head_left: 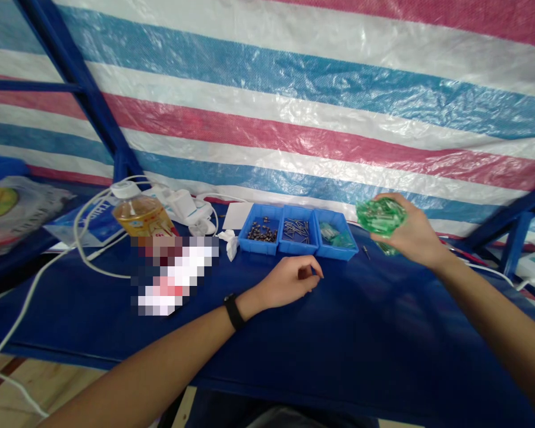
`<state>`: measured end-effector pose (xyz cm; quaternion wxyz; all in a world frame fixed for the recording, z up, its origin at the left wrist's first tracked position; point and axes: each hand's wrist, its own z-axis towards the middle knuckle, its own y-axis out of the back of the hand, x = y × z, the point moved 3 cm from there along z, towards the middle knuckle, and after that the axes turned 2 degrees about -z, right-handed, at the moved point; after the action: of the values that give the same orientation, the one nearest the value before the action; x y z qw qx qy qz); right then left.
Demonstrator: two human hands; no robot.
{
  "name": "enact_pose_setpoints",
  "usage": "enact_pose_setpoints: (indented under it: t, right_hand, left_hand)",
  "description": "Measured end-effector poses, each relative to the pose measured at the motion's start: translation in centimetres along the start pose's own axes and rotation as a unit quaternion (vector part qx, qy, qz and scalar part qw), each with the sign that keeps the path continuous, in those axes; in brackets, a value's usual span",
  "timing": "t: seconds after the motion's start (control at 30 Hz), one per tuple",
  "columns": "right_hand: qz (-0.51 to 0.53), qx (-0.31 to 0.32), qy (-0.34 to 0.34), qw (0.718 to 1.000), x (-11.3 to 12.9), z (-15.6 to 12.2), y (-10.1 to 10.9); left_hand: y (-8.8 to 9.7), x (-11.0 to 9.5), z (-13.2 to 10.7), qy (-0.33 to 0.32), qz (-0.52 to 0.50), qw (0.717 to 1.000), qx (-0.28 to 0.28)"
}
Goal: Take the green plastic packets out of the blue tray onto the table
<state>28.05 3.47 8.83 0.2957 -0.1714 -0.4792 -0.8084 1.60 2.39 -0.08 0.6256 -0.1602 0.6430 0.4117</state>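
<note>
Right hand point(405, 229): up at the right, shut around a bunch of green plastic pieces point(380, 217).
Left hand point(289, 282): on the blue table point(339, 339), fingers curled; cannot tell if it holds anything.
Hands: well apart.
Blue tray point(298, 209): just past the left hand, three parts, with dark screws point(263, 232) left, metal pins point(296, 231) middle, green pieces point(334, 235) right.

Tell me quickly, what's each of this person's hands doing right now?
Left hand: loosely curled on the dark blue tabletop, nothing clearly held.
Right hand: closed, holding a bunch of translucent green plastic pieces.
</note>
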Motion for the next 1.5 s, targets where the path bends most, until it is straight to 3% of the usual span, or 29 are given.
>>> enact_pose_setpoints:
  t: [0.17, 0.33, 0.5, 0.67, 0.83, 1.0, 1.07, 1.17, 1.27, 1.37, 1.43, 1.5]
  right_hand:
    - [-0.104, -0.029, 0.0, 0.994, 0.8, -7.9, -0.5]
    - [-0.174, 0.032, 0.074, 0.981, 0.8, -10.7, -3.8]
    - [-0.146, 0.128, 0.113, 0.974, 1.2, -10.1, -4.3]
    - [-0.049, 0.212, 0.104, 0.971, 2.1, -9.2, -3.2]
    - [-0.059, 0.272, 0.101, 0.955, 2.1, -8.2, -1.2]
    - [-0.115, 0.28, 0.073, 0.95, 2.1, -5.0, 1.6]
    - [-0.135, 0.231, 0.059, 0.962, 2.3, -2.5, 1.9]
    - [-0.218, 0.242, 0.072, 0.943, 2.5, 1.6, -0.1]
    - [-0.303, 0.366, 0.132, 0.87, 2.5, 4.7, -4.2]
    - [-0.346, 0.458, 0.142, 0.807, 2.2, 6.4, -7.9]
    - [-0.37, 0.475, 0.132, 0.787, 2.0, 7.0, -9.6]
    - [-0.383, 0.461, 0.132, 0.789, 1.7, 7.2, -10.7]
  left_hand:
    - [-0.4, -1.0, -0.6, -0.086, 0.122, 0.985, -0.084]
    - [-2.4, -2.5, -1.0, -0.151, 0.184, 0.971, -0.007]
    - [-4.2, -1.7, -0.6, -0.116, 0.231, 0.964, 0.055]
    - [-5.2, -1.2, 0.2, -0.096, 0.246, 0.964, 0.026]
    - [-5.8, -1.5, 0.5, -0.092, 0.285, 0.954, 0.021]
    - [-6.1, -1.6, 0.0, -0.118, 0.34, 0.932, 0.031]
    - [-6.3, -1.6, -0.1, -0.136, 0.36, 0.922, 0.035]
    - [-6.4, -1.9, -0.3, -0.158, 0.377, 0.912, 0.042]
    - [-6.3, -2.2, -0.5, -0.167, 0.377, 0.91, 0.048]
    - [-6.0, -2.4, -0.6, -0.164, 0.368, 0.914, 0.055]
    - [-5.8, -2.5, -0.5, -0.159, 0.36, 0.917, 0.061]
    - [-5.8, -2.5, -0.5, -0.158, 0.354, 0.919, 0.069]
